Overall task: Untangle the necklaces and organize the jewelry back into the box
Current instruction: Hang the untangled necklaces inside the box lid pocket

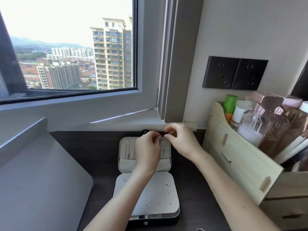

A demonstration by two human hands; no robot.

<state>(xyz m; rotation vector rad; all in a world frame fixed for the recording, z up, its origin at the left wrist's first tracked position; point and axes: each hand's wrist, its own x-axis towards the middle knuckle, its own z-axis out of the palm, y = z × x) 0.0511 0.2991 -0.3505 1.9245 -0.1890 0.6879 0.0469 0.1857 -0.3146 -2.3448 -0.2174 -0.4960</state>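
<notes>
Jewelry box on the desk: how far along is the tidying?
Partly done. A few chains already hang in the lid of the open jewelry box. In hand: the left hand and right hand meet with fingertips pinched at the lid's top edge, on something too fine to make out. Left: the pierced earring pad looks nearly bare, and the box is still open.

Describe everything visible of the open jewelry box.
The jewelry box lies open on the dark desk: dark shell outside, pale soft-looking lining inside. Its far half, the lid, holds thin chains above a pocket. A pale panel dotted with small holes covers its near half. A metal snap sits on the near edge. The left hand and right hand work at the lid's far edge; the left forearm crosses above it.
</notes>
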